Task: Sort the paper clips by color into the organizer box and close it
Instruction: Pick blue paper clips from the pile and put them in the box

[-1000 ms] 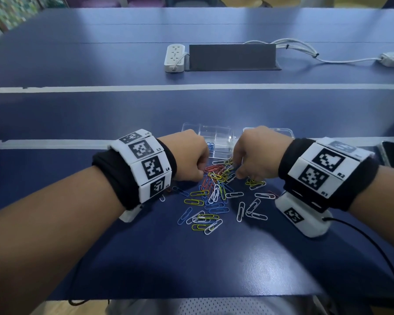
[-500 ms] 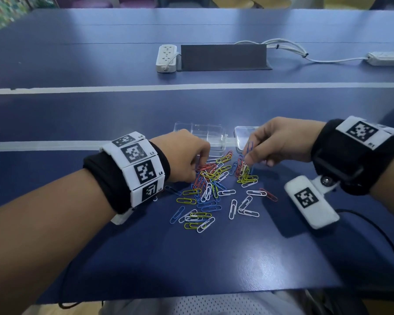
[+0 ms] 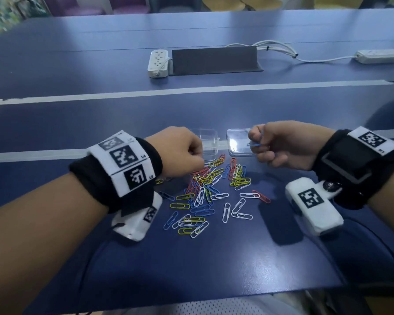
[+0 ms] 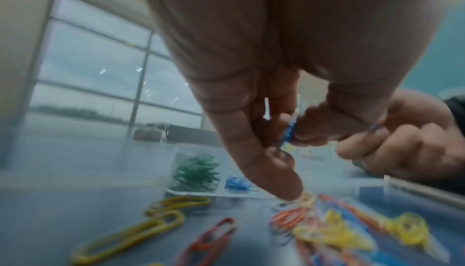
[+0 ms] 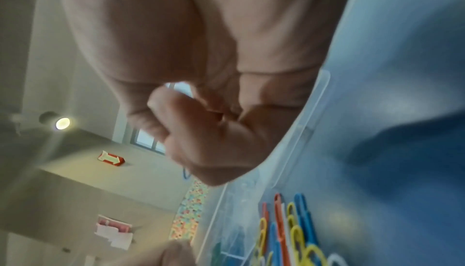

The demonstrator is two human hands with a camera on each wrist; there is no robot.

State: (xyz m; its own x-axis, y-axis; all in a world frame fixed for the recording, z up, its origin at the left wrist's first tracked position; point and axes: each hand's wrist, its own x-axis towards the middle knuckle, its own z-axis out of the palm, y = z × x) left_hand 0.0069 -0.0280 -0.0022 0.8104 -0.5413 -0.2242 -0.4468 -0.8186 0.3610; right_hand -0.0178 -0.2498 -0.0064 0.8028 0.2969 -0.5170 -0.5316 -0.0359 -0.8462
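Observation:
Several loose paper clips (image 3: 212,192) in red, yellow, blue and white lie scattered on the blue table. Behind them stands the clear organizer box (image 3: 208,142), its open lid (image 3: 237,144) flat to the right. In the left wrist view one compartment holds green clips (image 4: 196,172) and the one beside it blue clips (image 4: 236,183). My left hand (image 3: 197,159) hovers at the pile's far edge, pinching blue clips (image 4: 288,135) while its little finger touches the pile. Above the lid, my right hand (image 3: 256,142) pinches a blue paper clip (image 3: 254,144).
A white power strip (image 3: 157,62) and a dark cable flap (image 3: 214,60) sit far back, with white cables (image 3: 280,50) running to a second strip (image 3: 378,56). The table's front edge (image 3: 214,298) is close to my body.
My right hand rose from the pile with a blue clip and moved right, over the lid. The left hand stayed at the pile's far edge.

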